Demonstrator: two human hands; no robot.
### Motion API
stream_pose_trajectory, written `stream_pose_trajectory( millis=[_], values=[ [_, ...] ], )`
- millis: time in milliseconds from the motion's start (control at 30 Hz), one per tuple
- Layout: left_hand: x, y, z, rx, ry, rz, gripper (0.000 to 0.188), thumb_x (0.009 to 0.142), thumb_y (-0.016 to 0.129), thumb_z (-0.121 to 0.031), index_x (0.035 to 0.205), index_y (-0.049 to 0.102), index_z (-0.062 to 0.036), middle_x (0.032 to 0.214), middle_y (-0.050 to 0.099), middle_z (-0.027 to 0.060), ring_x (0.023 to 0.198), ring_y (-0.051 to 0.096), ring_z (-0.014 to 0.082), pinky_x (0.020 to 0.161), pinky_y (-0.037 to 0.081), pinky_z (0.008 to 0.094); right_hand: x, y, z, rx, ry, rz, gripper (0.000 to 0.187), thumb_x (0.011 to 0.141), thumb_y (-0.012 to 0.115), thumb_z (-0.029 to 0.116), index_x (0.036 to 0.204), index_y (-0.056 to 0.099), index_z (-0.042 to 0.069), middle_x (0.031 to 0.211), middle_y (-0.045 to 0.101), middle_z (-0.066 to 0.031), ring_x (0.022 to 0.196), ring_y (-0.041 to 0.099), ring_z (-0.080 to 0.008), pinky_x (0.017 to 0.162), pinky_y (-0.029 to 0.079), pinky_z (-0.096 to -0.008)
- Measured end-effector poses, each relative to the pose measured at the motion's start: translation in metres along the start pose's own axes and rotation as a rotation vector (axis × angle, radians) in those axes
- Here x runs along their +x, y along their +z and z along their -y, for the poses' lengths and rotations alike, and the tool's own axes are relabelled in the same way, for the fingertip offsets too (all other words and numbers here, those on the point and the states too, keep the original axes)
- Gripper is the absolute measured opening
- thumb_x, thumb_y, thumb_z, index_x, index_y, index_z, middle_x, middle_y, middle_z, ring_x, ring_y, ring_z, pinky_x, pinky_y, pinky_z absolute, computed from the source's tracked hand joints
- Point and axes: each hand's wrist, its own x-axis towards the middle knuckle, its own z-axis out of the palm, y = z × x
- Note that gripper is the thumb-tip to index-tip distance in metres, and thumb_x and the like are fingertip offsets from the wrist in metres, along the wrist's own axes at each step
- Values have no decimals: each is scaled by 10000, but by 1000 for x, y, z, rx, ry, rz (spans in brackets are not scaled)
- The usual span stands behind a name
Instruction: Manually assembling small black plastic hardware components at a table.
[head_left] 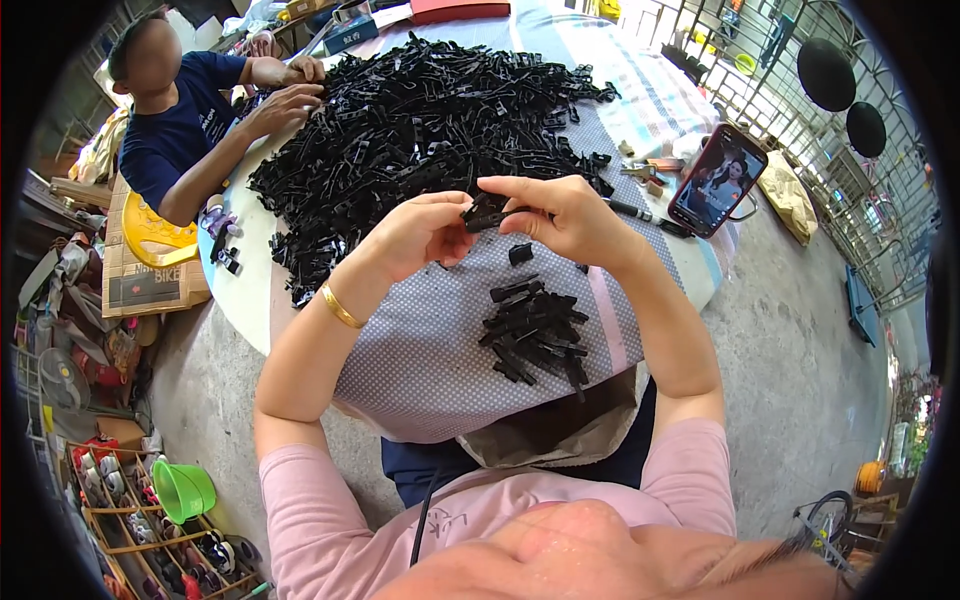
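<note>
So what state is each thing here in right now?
Left hand: fingers bent, close to the black plastic piece
Right hand: pinching the piece
Black plastic piece: held up
Large black heap: loose, jumbled
Small black pile: loose, nearer the person
Smartphone: standing at a slant, screen lit
Gold bangle: worn
Patterned tablecloth: spread out, draping at the near edge
Green bucket: uncovered

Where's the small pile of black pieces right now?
In the head view, the small pile lies just right of centre on the patterned cloth, between the right hand and the cloth's near edge.
</note>
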Motion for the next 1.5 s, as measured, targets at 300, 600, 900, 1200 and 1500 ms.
stream_pose_trajectory(
  millis=[300,600,900,1200,1500],
  values=[
    [1,14,-1,11,42,-98,130,910,512,-148,934,547,-25,765,579,52,660,581,121,597,498,228,0,5,-9,-165,-135,-72,330,763,669,112,1083,616,51,777,649,-134,629,629,-227,569,492,-283],
    [3,14,1,194,299,-165,208,884,541,-73,1053,556,47,912,631,115,788,647,180,703,557,301,1,6,-8,-219,-78,-178,301,782,643,124,1068,606,37,860,650,-158,730,650,-273,629,521,-315],
    [-2,28,5,563,453,-264,268,828,635,-84,1034,556,68,906,640,105,786,641,147,706,536,243,3,4,-9,36,-9,-134,381,783,657,126,1124,562,-15,962,636,-158,852,635,-230,712,510,-305],
    [-4,31,2,399,376,-240,261,833,625,-67,1046,563,71,899,646,100,792,639,146,718,535,242,0,7,2,47,92,-96,385,772,661,50,1145,571,19,971,653,-113,857,629,-146,730,514,-264],
    [-8,32,1,662,546,-177,340,762,688,-30,1069,575,62,924,654,101,826,624,115,736,521,227,-1,6,-3,55,8,-240,352,735,693,75,1073,613,19,934,663,-128,752,647,-173,656,509,-254]
  ],
)
